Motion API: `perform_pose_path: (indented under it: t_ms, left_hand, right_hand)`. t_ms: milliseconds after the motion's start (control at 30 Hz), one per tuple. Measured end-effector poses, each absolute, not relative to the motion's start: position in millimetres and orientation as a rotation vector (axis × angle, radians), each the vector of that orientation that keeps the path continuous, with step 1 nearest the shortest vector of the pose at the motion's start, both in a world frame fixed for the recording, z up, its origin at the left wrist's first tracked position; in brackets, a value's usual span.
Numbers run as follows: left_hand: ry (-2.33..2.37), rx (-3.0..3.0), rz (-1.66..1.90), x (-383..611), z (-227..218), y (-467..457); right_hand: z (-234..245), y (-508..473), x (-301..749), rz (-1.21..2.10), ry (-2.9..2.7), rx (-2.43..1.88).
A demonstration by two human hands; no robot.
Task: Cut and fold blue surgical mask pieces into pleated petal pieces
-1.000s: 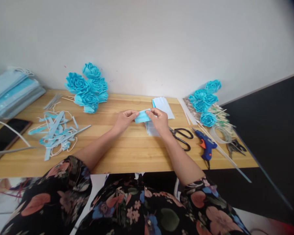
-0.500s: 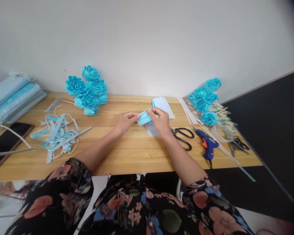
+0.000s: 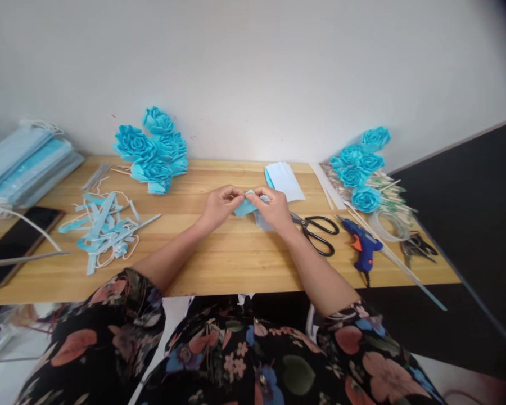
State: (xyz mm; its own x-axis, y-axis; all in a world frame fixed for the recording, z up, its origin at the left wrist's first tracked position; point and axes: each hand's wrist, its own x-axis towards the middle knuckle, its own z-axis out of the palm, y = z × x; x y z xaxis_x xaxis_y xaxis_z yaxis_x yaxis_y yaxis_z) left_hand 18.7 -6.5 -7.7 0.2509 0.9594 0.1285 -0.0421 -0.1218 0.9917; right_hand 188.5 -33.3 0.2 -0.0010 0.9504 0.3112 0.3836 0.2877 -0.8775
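Between my two hands, above the middle of the table, is a small piece of light-blue face mask fabric [image 3: 245,208]. My left hand [image 3: 220,207] pinches its left upper edge between thumb and fingers. From the other side my right hand [image 3: 274,205] pinches it too, the fingertips of both hands nearly meeting. Behind my right hand lies a stack of cut mask pieces [image 3: 285,181], white side up. A few pale pieces [image 3: 262,221] rest under my right hand, partly hidden by it. Black-handled scissors [image 3: 320,235] lie beside my right wrist, their blades partly covered.
Blue fabric roses [image 3: 154,149] stand at the back left, more roses [image 3: 358,163] at the right. Cut strips and ear loops [image 3: 105,228], a phone [image 3: 21,244] and whole masks [image 3: 29,163] lie left. A blue glue gun [image 3: 362,244], clear tape [image 3: 388,225] and snips [image 3: 417,247] lie right.
My hands have come closer together, and the blue fabric piece that was stretched flat between them is now gathered or folded. The whole view has shifted slightly.
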Motion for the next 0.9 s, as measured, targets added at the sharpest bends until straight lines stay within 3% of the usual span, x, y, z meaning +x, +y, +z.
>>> perform_pose_path:
  t_ms: [200, 900]
  left_hand:
    - [0.851, 1.244, 1.142, 17, -5, -6]
    - [0.816, 1.081, 1.14, 12, -5, 5]
  right_hand:
    - [-1, -31, 187, 0.966, -1.53, -1.219]
    - [0, -26, 192, 0.728, -1.51, -1.284]
